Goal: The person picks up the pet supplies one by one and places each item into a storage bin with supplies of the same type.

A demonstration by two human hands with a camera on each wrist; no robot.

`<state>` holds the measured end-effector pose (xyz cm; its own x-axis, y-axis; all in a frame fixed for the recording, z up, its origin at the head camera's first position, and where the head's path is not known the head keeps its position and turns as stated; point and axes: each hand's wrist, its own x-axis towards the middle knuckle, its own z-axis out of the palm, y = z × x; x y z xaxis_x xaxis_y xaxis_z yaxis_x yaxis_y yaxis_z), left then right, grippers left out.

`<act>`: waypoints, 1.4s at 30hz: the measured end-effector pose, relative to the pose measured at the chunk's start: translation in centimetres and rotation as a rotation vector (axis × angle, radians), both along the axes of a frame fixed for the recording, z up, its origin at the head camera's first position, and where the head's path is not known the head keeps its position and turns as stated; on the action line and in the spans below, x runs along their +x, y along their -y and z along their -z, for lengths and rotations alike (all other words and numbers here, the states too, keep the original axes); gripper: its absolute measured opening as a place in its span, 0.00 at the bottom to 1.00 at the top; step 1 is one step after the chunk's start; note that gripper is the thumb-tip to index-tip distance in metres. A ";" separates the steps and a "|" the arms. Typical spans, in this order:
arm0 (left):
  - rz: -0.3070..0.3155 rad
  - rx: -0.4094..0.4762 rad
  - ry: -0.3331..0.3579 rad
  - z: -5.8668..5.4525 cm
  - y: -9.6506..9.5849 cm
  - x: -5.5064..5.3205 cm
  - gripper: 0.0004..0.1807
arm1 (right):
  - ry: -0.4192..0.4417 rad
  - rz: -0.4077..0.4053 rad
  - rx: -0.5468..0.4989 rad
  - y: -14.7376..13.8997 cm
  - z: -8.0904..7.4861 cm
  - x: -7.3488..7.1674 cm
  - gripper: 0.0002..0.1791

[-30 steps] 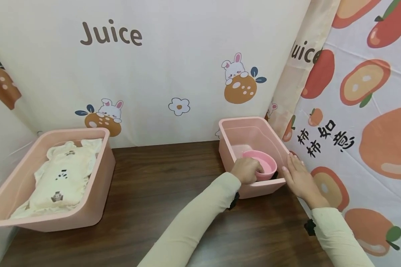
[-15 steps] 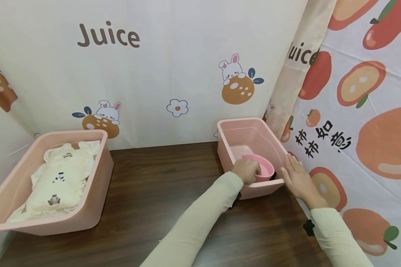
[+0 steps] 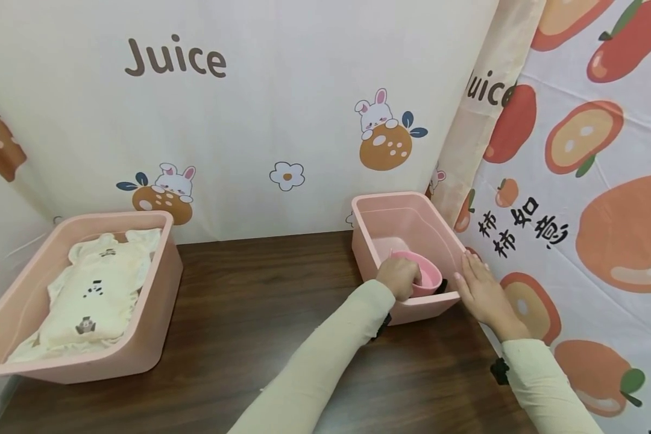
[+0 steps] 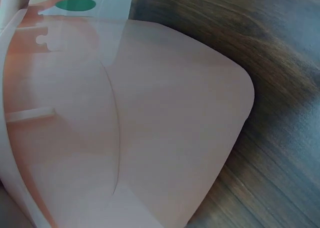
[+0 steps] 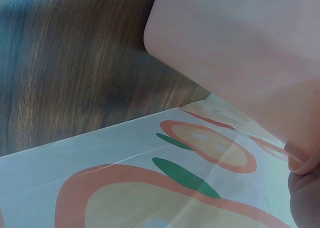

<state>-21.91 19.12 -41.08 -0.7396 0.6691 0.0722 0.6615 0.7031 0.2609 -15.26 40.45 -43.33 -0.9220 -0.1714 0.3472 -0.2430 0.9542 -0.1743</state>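
A pink bowl (image 3: 431, 275) sits tilted inside the smaller pink bin (image 3: 358, 241) at the right. My left hand (image 3: 398, 277) reaches over the bin's near rim and grips the bowl's left edge, its fingertips hidden inside the bowl. Along the bin's right rim lies my right hand (image 3: 487, 294), fingers straight and thumb at the near corner. Part of that hand (image 5: 306, 200) shows at the rim in the right wrist view. The left wrist view is mostly filled by the bin's outer wall (image 4: 185, 88).
At the left stands a larger pink bin (image 3: 160, 301) with a cream ruffled pillow (image 3: 89, 295) in it. Something black (image 3: 441, 287) shows beside the bowl. Printed cloth (image 3: 282, 108) hangs behind the dark wooden table (image 3: 260, 301), and fruit-print cloth (image 3: 602, 241) borders the right.
The bowl has shifted slightly left and tilted a little more in my left hand's grip. My right hand stays on the rim. The head view has moved slightly.
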 end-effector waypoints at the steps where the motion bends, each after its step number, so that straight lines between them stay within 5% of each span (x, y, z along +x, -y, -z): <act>1: 0.008 -0.006 -0.011 0.0 0.0 0.0 0.15 | 0.000 0.002 0.000 0.0 0.0 0.0 0.31; 20: 0.079 -0.024 0.030 -0.4 -0.1 -0.1 0.18 | 0.012 0.016 -0.010 -0.1 -0.2 0.1 0.31; 42: 0.031 0.024 0.104 0.0 -0.4 -0.7 0.14 | 0.005 0.027 -0.015 -0.3 0.2 -0.2 0.31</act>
